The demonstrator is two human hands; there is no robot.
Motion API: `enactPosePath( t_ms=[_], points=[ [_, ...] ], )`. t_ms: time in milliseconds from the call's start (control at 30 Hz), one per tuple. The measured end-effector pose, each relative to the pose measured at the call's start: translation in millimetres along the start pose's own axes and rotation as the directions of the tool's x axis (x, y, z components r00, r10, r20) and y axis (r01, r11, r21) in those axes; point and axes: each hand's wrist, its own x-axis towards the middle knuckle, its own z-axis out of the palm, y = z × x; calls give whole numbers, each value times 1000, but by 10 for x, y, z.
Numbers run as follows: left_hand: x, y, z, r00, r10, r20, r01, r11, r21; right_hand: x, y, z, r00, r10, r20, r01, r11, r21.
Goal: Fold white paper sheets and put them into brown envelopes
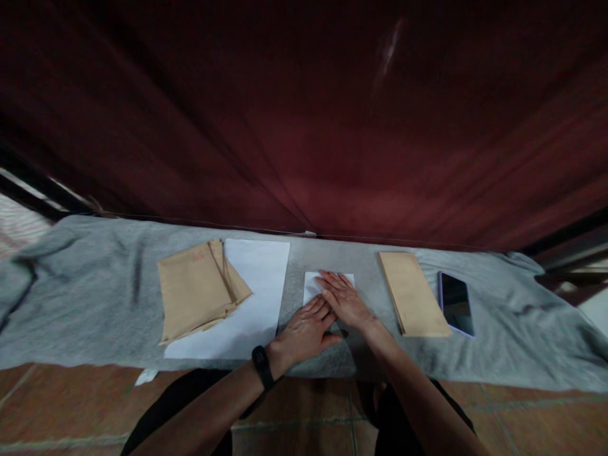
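Note:
A small folded piece of white paper (310,286) lies on the grey cloth in front of me, partly covered by both hands. My right hand (346,301) rests flat on it, fingers stretched toward the far edge. Lower and to the left, my left hand (306,332) presses on the near part of the paper with its fingers extended and its thumb apart; its fingertips meet the right hand. The paper's near edge is hidden under the hands. A dark band (263,367) is around my left wrist.
Left of my hands, brown paper envelopes (194,288) lie in a loose pile over large white sheets (263,285). To the right are a stack of brown envelopes (415,294) and a phone (456,303). Behind the grey cloth (99,285) rises a dark red surface (323,152).

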Motion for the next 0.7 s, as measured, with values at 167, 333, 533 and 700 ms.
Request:
enactPosePath(
  t_ms=[167, 333, 533, 700],
  points=[
    [-10, 5, -2, 1000, -4, 5, 4, 999, 38, 65, 114, 30, 996, 29, -85, -33, 999, -43],
    [-21, -19, -45, 1000, 17, 11, -18, 999, 51, 63, 293, -45, 968, 125, -217, -147, 986, -85],
    [-21, -64, -47, 1000, 10, 21, -11, 999, 41, 3, 391, -136, 946, 218, -239, -247, 965, -94],
    [-6, -80, -80, 1000, 6, 26, -7, 999, 40, -21, 468, -213, 936, 292, -198, -283, 956, 76]
  ],
)
